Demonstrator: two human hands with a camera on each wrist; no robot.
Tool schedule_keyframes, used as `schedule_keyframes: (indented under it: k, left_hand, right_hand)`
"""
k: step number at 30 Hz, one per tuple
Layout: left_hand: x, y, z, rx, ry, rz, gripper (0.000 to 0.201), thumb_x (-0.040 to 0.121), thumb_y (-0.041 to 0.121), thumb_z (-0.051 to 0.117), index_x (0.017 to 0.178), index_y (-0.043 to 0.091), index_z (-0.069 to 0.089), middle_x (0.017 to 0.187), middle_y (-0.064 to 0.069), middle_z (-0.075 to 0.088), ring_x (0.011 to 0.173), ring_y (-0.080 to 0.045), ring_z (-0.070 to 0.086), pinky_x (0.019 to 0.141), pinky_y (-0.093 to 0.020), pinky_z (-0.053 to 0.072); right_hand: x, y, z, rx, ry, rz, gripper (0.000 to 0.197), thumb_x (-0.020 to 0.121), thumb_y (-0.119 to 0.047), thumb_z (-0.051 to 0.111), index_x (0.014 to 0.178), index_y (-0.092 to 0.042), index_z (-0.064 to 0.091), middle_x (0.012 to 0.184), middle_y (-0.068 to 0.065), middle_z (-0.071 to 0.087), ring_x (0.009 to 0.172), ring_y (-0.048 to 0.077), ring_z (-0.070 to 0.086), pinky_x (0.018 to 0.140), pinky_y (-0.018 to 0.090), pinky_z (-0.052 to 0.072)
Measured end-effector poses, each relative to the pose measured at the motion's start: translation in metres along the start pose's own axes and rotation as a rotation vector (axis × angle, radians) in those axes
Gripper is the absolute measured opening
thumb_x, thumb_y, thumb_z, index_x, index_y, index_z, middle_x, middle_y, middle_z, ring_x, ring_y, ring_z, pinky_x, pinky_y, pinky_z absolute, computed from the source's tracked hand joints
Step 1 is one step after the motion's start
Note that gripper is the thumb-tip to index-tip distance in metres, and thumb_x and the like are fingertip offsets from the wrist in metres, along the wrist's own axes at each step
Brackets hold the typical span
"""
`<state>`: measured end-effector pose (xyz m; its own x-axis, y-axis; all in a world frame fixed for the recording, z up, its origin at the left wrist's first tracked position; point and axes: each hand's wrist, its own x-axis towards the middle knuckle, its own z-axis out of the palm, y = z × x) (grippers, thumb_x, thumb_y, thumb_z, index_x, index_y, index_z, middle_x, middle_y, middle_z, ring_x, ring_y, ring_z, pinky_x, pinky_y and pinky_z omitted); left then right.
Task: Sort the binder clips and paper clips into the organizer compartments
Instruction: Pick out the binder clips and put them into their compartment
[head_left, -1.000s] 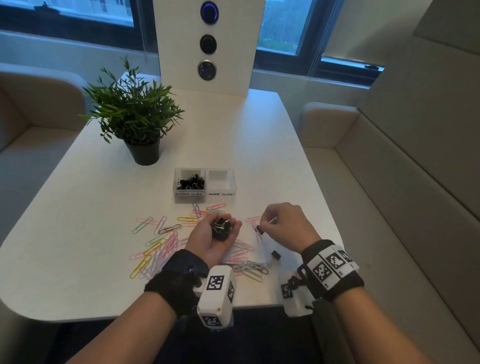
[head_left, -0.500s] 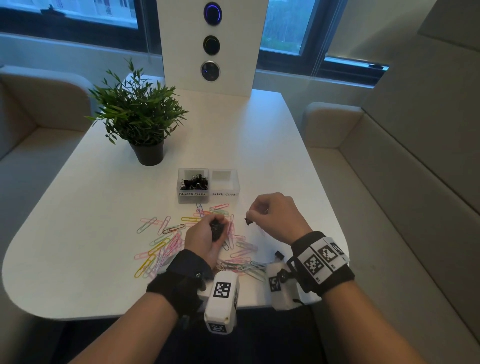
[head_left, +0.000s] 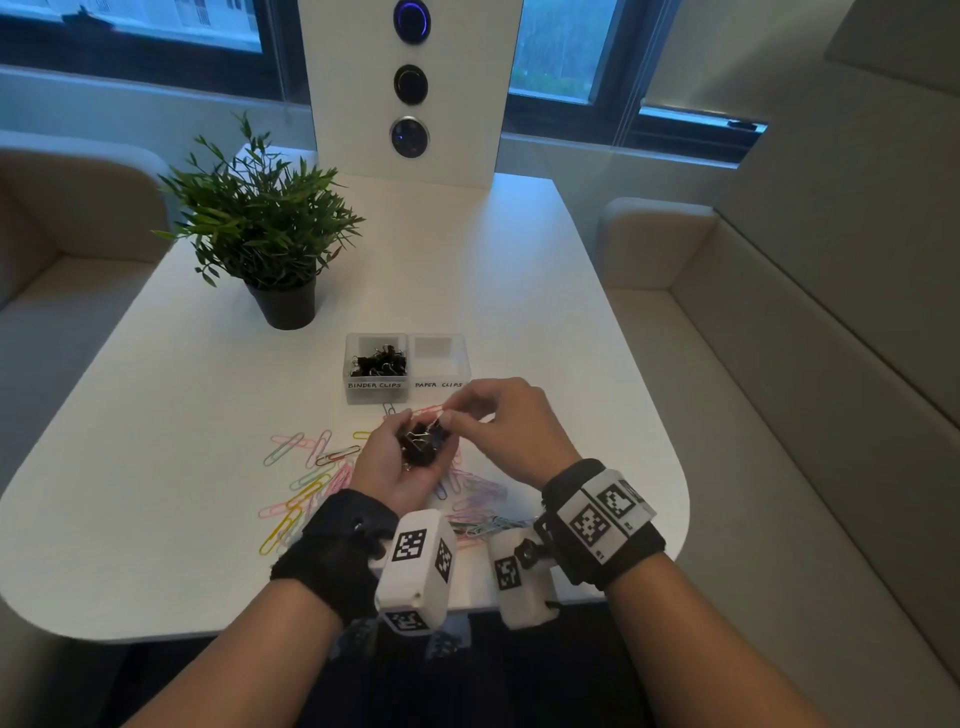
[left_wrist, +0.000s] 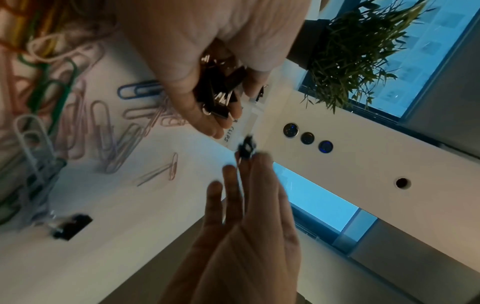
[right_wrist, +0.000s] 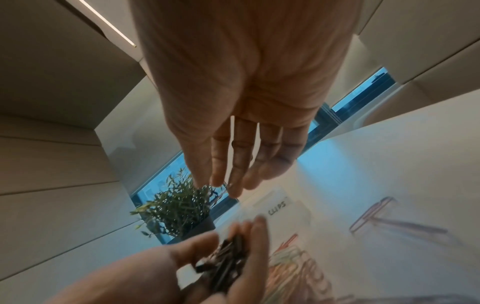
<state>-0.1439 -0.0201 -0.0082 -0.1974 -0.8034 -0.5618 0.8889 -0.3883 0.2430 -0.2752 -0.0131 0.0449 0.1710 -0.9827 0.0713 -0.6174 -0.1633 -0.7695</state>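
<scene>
Head view: left hand (head_left: 400, 467) cups gathered binder clips (head_left: 418, 444), right hand (head_left: 511, 423) pinches one more above them; binder compartment (head_left: 376, 364) part-filled, paper clips (head_left: 306, 483) all unsorted on the surface (head_left: 156, 415)

binder clips (head_left: 378, 361) black with silver handles; paper clips (head_left: 311, 483) mixed pink, yellow, green, blue, white; worktop (head_left: 156, 415) white; organizer (head_left: 408, 397) clear, black hand-lettered labels; plant (head_left: 254, 223) green in black pot (head_left: 284, 306); wristbands (head_left: 337, 545) black, white tags with black square codes

My organizer (head_left: 408, 397) carries two handwritten labels: "BINDER CLIPS" on its left compartment (head_left: 375, 385), "PAPER CLIPS" on its right compartment (head_left: 439, 384).
</scene>
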Motion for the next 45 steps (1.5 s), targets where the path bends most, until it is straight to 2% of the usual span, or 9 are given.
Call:
schedule_keyframes:
  k: [5,9,17,22,27,30,36,39,45]
  left_hand:
    - [0.0,-0.007,0.002,0.007,-0.032,-0.124,0.028,0.098,0.021,0.042,0.081,0.001,0.054,0.08,-0.008,0.054,0.069,-0.021,0.061,0.052,-0.024,0.056]
    - [0.002,-0.006,-0.003,-0.011,-0.025,-0.141,0.031,0.098,0.022,0.04,0.079,0.002,0.054,0.066,-0.002,0.053,0.062,-0.014,0.053,0.041,-0.015,0.045]
    - [0.006,-0.01,-0.004,0.05,-0.003,-0.109,0.029,0.098,0.024,0.039,0.08,0.004,0.053,0.079,-0.004,0.05,0.067,-0.015,0.05,0.046,-0.016,0.046]
    - [0.006,-0.013,-0.011,0.041,0.029,-0.106,0.021,0.095,0.02,0.046,0.084,0.004,0.053,0.081,-0.009,0.053,0.071,-0.02,0.052,0.057,-0.024,0.054]
    - [0.002,-0.012,-0.012,0.035,0.012,-0.127,0.025,0.095,0.018,0.047,0.076,0.002,0.055,0.079,-0.01,0.052,0.071,-0.02,0.051,0.065,-0.027,0.054]
    - [-0.001,-0.015,-0.008,0.061,0.014,-0.108,0.025,0.096,0.018,0.046,0.079,0.001,0.054,0.078,-0.011,0.053,0.07,-0.019,0.052,0.067,-0.028,0.054]
    - [-0.004,-0.01,0.002,0.124,-0.078,-0.084,0.022,0.097,0.018,0.044,0.104,0.003,0.059,0.096,-0.015,0.066,0.087,-0.022,0.064,0.078,-0.031,0.054]
    - [-0.003,0.009,0.004,0.065,-0.054,-0.067,0.021,0.096,0.019,0.046,0.086,0.003,0.055,0.086,-0.014,0.059,0.082,-0.02,0.057,0.074,-0.029,0.055]
    - [0.019,0.076,0.036,0.264,0.062,0.13,0.022,0.092,0.012,0.048,0.072,0.004,0.049,0.073,-0.01,0.049,0.063,-0.016,0.05,0.062,-0.022,0.054]
  right_hand:
    - [-0.009,0.018,-0.018,-0.18,0.04,0.026,0.025,0.083,-0.038,0.067,0.103,-0.023,0.071,0.089,-0.008,0.071,0.077,0.001,0.064,0.072,0.011,0.048]
    - [-0.026,0.055,-0.043,-0.45,-0.144,0.255,0.025,0.079,-0.035,0.071,0.101,-0.024,0.07,0.092,-0.003,0.068,0.081,0.009,0.063,0.08,0.029,0.054]
    - [-0.038,0.077,-0.028,-0.48,-0.19,0.366,0.018,0.07,-0.027,0.079,0.083,-0.019,0.07,0.088,0.0,0.065,0.079,0.015,0.063,0.071,0.026,0.052]
    - [-0.032,0.082,-0.026,-0.413,-0.147,0.371,0.008,0.073,-0.008,0.069,0.077,-0.013,0.073,0.084,0.001,0.069,0.078,0.013,0.059,0.055,0.011,0.038]
    - [-0.025,0.065,-0.025,-0.28,0.043,0.31,0.004,0.073,-0.016,0.068,0.076,-0.015,0.071,0.078,0.0,0.07,0.083,0.015,0.062,0.071,0.022,0.048]
    - [-0.016,0.029,-0.017,-0.122,0.099,0.155,0.005,0.075,-0.017,0.072,0.08,-0.015,0.072,0.077,-0.003,0.07,0.073,0.005,0.063,0.063,0.009,0.045]
    - [-0.001,-0.01,0.014,-0.036,0.042,0.042,0.011,0.078,-0.024,0.072,0.087,-0.019,0.072,0.08,-0.005,0.071,0.074,0.006,0.066,0.07,0.018,0.053]
    - [-0.003,-0.004,0.009,-0.066,0.126,0.011,0.014,0.08,-0.028,0.07,0.092,-0.02,0.072,0.078,-0.007,0.07,0.073,0.003,0.062,0.071,0.016,0.05]
    - [-0.034,0.018,0.001,-0.313,-0.297,0.007,0.018,0.079,-0.019,0.072,0.097,-0.022,0.072,0.087,-0.005,0.063,0.066,-0.002,0.049,0.063,0.013,0.039]
